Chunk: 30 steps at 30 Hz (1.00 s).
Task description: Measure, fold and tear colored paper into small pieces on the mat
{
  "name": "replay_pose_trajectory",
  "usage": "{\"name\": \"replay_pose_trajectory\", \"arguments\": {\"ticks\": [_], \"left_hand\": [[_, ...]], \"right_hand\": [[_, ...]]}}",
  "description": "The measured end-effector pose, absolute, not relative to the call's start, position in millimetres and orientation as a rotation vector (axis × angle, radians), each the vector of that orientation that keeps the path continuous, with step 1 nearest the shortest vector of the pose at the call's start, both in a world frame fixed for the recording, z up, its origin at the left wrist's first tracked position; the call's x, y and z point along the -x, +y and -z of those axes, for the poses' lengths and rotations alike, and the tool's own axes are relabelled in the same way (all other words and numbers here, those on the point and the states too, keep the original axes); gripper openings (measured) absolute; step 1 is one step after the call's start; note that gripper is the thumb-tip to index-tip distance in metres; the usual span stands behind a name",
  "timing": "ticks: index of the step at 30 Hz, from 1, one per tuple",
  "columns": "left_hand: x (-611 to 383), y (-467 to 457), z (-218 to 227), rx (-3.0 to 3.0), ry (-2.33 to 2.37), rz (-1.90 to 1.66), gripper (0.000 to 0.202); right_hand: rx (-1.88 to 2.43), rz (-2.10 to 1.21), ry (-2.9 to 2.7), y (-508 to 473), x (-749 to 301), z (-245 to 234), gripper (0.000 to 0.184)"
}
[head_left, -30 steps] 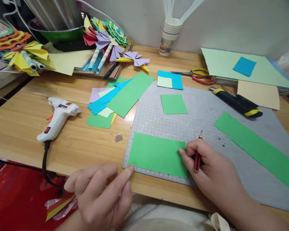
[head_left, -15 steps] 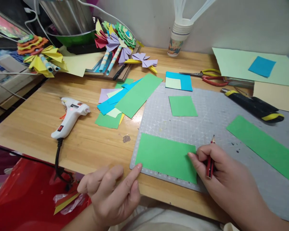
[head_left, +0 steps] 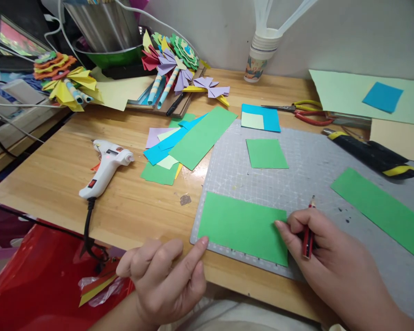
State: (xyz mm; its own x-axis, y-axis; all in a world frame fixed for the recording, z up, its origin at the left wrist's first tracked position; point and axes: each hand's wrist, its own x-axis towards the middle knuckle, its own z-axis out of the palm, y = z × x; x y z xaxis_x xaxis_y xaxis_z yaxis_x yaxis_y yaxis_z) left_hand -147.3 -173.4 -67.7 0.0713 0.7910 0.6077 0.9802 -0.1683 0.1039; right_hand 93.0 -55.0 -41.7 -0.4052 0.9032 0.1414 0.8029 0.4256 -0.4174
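A green paper rectangle (head_left: 241, 226) lies on the near left corner of the grey cutting mat (head_left: 296, 170). My left hand (head_left: 162, 276) is loosely curled, its index finger touching the paper's near left corner; it holds nothing. My right hand (head_left: 326, 257) is closed around a red pencil (head_left: 308, 232), point up, while its fingertips press the paper's right edge.
On the mat also lie a small green square (head_left: 266, 153) and a long green strip (head_left: 382, 211). A white glue gun (head_left: 105, 165) rests at left, loose coloured paper (head_left: 186, 140) in the middle, scissors (head_left: 303, 110), a black-yellow knife (head_left: 372, 154), stacked cups (head_left: 260, 57), paper flowers (head_left: 169, 59) behind.
The view has shifted slightly, so everything sits a little further right in frame. Both hands keep the same hold on the green rectangle's corners.
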Motion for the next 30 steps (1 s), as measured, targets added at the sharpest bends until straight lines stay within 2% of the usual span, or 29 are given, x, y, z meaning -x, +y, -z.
{"name": "replay_pose_trajectory", "arguments": {"ticks": [5, 11, 20, 26, 30], "left_hand": [[138, -167, 64, 1.888, -1.815, 0.898, 0.023], [134, -164, 62, 1.861, -1.808, 0.915, 0.020], [140, -166, 64, 1.901, -1.781, 0.863, 0.022], [150, -174, 70, 1.995, -1.782, 0.747, 0.038], [142, -168, 65, 1.934, -1.819, 0.862, 0.029]], "right_hand": [[1.451, -0.386, -2.335, -55, -92, 40, 0.028], [1.483, -0.424, -2.356, -54, -95, 42, 0.028], [1.487, -0.479, -2.352, -56, -96, 43, 0.028], [1.519, -0.518, -2.349, -55, -99, 47, 0.027], [1.518, -0.527, -2.358, -56, -98, 47, 0.025]]}}
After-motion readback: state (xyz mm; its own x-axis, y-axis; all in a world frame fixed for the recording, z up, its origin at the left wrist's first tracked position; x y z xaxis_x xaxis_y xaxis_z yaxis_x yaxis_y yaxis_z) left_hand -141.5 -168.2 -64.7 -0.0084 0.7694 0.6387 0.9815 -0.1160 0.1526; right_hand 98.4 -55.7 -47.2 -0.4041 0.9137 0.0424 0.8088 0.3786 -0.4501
